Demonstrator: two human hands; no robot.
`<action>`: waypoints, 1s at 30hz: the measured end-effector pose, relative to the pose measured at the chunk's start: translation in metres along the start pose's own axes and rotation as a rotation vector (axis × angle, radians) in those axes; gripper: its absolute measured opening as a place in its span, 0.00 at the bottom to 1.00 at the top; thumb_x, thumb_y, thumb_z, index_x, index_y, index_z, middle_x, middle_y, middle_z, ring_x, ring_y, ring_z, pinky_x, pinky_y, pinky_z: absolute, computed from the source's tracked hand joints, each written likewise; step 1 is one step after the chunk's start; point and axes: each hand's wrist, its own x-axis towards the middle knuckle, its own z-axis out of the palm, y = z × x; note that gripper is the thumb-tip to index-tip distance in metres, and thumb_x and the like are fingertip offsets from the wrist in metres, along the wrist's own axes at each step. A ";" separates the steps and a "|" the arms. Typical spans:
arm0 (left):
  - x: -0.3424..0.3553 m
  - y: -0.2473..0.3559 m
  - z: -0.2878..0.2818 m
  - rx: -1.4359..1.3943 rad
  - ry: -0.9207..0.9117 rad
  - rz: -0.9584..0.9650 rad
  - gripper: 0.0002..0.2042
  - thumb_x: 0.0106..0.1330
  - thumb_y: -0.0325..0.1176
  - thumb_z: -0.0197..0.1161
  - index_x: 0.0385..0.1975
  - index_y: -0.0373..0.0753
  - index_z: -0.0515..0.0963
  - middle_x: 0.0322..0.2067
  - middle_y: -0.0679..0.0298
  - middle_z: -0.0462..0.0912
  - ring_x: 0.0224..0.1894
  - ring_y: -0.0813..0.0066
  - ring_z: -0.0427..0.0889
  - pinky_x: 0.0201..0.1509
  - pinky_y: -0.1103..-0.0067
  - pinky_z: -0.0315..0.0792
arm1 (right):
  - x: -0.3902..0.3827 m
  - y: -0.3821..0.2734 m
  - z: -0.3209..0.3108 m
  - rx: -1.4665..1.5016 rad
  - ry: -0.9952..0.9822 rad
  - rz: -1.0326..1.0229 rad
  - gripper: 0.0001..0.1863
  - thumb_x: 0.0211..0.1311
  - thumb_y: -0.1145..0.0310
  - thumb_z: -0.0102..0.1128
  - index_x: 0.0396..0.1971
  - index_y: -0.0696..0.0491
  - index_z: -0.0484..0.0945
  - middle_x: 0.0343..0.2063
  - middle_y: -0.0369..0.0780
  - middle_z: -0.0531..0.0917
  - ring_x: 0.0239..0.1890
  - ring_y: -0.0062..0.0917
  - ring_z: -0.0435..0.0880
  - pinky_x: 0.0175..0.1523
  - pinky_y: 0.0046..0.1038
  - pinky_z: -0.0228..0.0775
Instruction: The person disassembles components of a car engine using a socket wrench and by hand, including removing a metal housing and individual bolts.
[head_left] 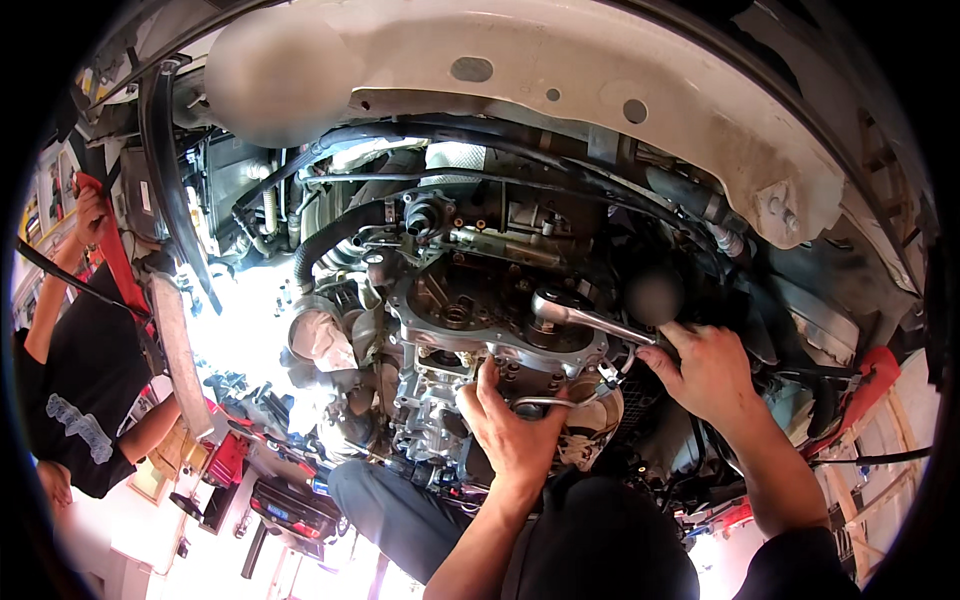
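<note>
My right hand [708, 372] has its thumb and forefinger closed at the end of a ratchet wrench [605, 320]. The chrome handle slants up to the left, and the round head sits over the right part of an opened engine [500, 345]. Lower and further left, my left hand [512, 425] rests against the engine's near face, fingers stretched up to the rim and thumb apart. Nothing shows gripped in it. Beside that thumb runs a thin bent metal pipe [540, 402]. What lies under the ratchet head is hidden.
Black hoses [345, 235] and cables arch behind the engine, beneath a pale car body panel [600, 70]. Crumpled white material [325, 340] plugs a round opening at left. Bright light glares beyond it. Another person [90, 370] stands at far left, one hand on a red part [118, 250].
</note>
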 end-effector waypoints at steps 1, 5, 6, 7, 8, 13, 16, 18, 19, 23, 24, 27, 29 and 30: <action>0.000 0.001 -0.001 0.017 -0.003 -0.002 0.44 0.41 0.33 0.81 0.61 0.34 0.63 0.48 0.52 0.65 0.49 0.57 0.72 0.55 0.67 0.69 | 0.000 0.002 0.002 -0.002 -0.002 0.005 0.24 0.62 0.44 0.58 0.32 0.53 0.81 0.20 0.43 0.82 0.23 0.41 0.82 0.29 0.38 0.74; 0.001 0.003 -0.001 0.036 0.012 0.024 0.44 0.42 0.35 0.81 0.61 0.33 0.63 0.48 0.53 0.66 0.49 0.58 0.72 0.54 0.66 0.69 | 0.003 0.010 0.010 0.031 0.001 -0.024 0.25 0.62 0.43 0.57 0.33 0.54 0.82 0.20 0.45 0.82 0.25 0.43 0.83 0.32 0.40 0.74; 0.000 0.001 -0.003 0.046 0.013 0.027 0.44 0.42 0.35 0.81 0.61 0.33 0.63 0.47 0.53 0.66 0.48 0.58 0.72 0.55 0.66 0.69 | 0.005 0.010 0.010 0.060 0.020 -0.048 0.25 0.62 0.43 0.57 0.34 0.54 0.82 0.20 0.45 0.82 0.25 0.43 0.83 0.33 0.41 0.74; -0.001 -0.001 -0.004 0.050 0.003 0.056 0.44 0.42 0.35 0.81 0.62 0.33 0.63 0.48 0.52 0.67 0.50 0.57 0.72 0.56 0.66 0.69 | 0.006 0.009 0.006 0.057 -0.035 -0.038 0.25 0.63 0.44 0.56 0.36 0.54 0.82 0.21 0.46 0.83 0.26 0.43 0.83 0.33 0.41 0.74; 0.000 -0.001 -0.010 0.046 -0.001 0.062 0.44 0.42 0.35 0.81 0.62 0.33 0.63 0.48 0.52 0.67 0.50 0.57 0.72 0.56 0.66 0.69 | 0.007 0.008 0.003 0.054 -0.031 -0.032 0.25 0.63 0.44 0.56 0.36 0.54 0.82 0.21 0.46 0.83 0.26 0.43 0.83 0.33 0.41 0.74; 0.030 0.002 -0.061 0.024 -0.103 0.356 0.28 0.56 0.34 0.71 0.57 0.34 0.70 0.50 0.48 0.70 0.52 0.52 0.72 0.56 0.64 0.68 | 0.014 0.004 -0.002 0.177 -0.099 -0.075 0.16 0.66 0.55 0.55 0.40 0.52 0.80 0.21 0.46 0.82 0.26 0.44 0.82 0.33 0.44 0.73; 0.087 0.031 -0.071 0.012 -0.118 0.526 0.15 0.65 0.26 0.56 0.50 0.30 0.75 0.48 0.50 0.77 0.53 0.52 0.75 0.58 0.66 0.68 | 0.015 0.002 0.000 0.160 -0.080 -0.109 0.11 0.66 0.58 0.54 0.37 0.50 0.79 0.21 0.43 0.82 0.27 0.44 0.82 0.32 0.45 0.72; 0.125 0.050 -0.062 0.009 -0.237 0.529 0.14 0.64 0.26 0.57 0.48 0.31 0.77 0.49 0.50 0.78 0.52 0.52 0.76 0.58 0.65 0.68 | 0.016 0.001 -0.002 0.185 -0.090 -0.100 0.12 0.66 0.58 0.55 0.37 0.50 0.79 0.21 0.43 0.81 0.27 0.44 0.81 0.33 0.44 0.72; 0.141 0.054 -0.054 0.017 -0.430 0.637 0.13 0.64 0.27 0.59 0.48 0.32 0.78 0.48 0.51 0.79 0.51 0.52 0.77 0.58 0.66 0.69 | 0.016 0.001 -0.002 0.187 -0.088 -0.105 0.12 0.66 0.58 0.55 0.37 0.50 0.79 0.21 0.43 0.81 0.27 0.44 0.81 0.33 0.44 0.72; 0.173 0.058 -0.012 0.016 -1.115 0.662 0.12 0.61 0.29 0.64 0.44 0.34 0.81 0.43 0.53 0.83 0.47 0.54 0.80 0.54 0.69 0.72 | 0.016 0.003 -0.004 0.213 -0.126 -0.082 0.13 0.66 0.57 0.55 0.36 0.50 0.79 0.21 0.43 0.81 0.27 0.44 0.81 0.34 0.44 0.72; 0.176 0.057 -0.007 0.020 -1.112 0.669 0.12 0.61 0.29 0.64 0.44 0.34 0.81 0.43 0.53 0.83 0.47 0.54 0.80 0.54 0.69 0.72 | 0.017 0.003 -0.005 0.229 -0.143 -0.065 0.13 0.66 0.56 0.55 0.36 0.51 0.79 0.21 0.43 0.81 0.27 0.44 0.81 0.34 0.44 0.72; 0.184 0.057 0.000 -0.004 -1.233 0.657 0.11 0.60 0.29 0.66 0.42 0.34 0.81 0.41 0.56 0.84 0.45 0.58 0.82 0.52 0.71 0.73 | 0.017 0.001 -0.012 0.253 -0.128 -0.037 0.13 0.66 0.56 0.55 0.35 0.51 0.79 0.22 0.44 0.81 0.28 0.44 0.82 0.35 0.45 0.72; 0.187 0.053 0.005 -0.034 -1.267 0.618 0.10 0.60 0.29 0.67 0.41 0.35 0.81 0.40 0.56 0.84 0.45 0.60 0.82 0.52 0.72 0.73 | 0.018 -0.001 -0.018 0.266 -0.167 -0.028 0.13 0.66 0.56 0.55 0.35 0.51 0.79 0.22 0.44 0.81 0.29 0.44 0.82 0.36 0.45 0.72; 0.189 0.050 0.008 -0.067 -1.297 0.571 0.10 0.61 0.29 0.67 0.41 0.35 0.81 0.40 0.57 0.84 0.45 0.62 0.82 0.51 0.73 0.73 | 0.018 -0.002 -0.021 0.277 -0.214 -0.024 0.14 0.66 0.57 0.55 0.35 0.52 0.80 0.23 0.45 0.81 0.30 0.44 0.82 0.37 0.45 0.73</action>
